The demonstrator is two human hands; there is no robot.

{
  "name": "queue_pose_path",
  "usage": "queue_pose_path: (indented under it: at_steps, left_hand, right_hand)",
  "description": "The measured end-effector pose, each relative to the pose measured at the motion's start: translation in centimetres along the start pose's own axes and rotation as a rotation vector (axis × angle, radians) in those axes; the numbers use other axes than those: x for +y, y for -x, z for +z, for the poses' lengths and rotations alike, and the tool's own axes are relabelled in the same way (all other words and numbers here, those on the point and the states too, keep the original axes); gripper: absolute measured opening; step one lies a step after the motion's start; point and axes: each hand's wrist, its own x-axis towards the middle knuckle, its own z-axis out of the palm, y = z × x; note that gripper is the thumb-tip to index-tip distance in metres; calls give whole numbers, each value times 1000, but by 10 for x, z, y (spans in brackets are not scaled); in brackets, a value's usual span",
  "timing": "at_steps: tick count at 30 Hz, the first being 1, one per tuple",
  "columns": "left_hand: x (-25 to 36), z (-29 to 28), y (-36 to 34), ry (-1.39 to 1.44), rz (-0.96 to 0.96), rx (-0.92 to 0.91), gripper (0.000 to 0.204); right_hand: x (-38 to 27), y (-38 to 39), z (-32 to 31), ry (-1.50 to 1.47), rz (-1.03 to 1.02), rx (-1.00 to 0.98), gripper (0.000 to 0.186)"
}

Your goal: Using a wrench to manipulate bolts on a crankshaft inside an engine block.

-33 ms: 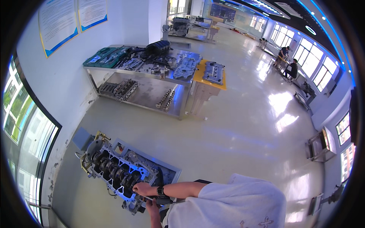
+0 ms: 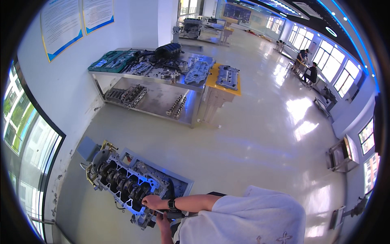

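Observation:
An engine block (image 2: 118, 185) lies before me with its crankshaft (image 2: 124, 186) exposed between the open bays. Over the block's near end my right hand (image 2: 151, 201), below a dark wristwatch (image 2: 172, 204), is closed; what its fingers hold is hidden. Lower and closer to me, my left hand (image 2: 163, 221) is closed around a long tool, apparently at its thin metal shaft. The tool's dark handle (image 2: 175, 215) points back toward my white shirt. Its far tip is hidden by the hands and the block, and its exact kind cannot be made out.
A grey metal tray or stand (image 2: 178, 179) sits beside the block. Farther off, a steel bench (image 2: 150, 112) carries engine parts and a green tool case (image 2: 111, 61). A yellow-topped table (image 2: 211, 83) adjoins it. Glass and wall stand at left; people sit far right.

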Motion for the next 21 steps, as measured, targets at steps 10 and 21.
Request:
queue_pose_path:
  at_steps: [10, 21]
  left_hand:
    - [-12, -19, -21, 207, 162, -171, 26]
    - [-24, -18, -48, 513, 43, -268, 30]
  right_hand:
    - [-15, 3, 8, 81, -37, 88, 23]
    - [-17, -10, 5, 101, 3, 15, 21]
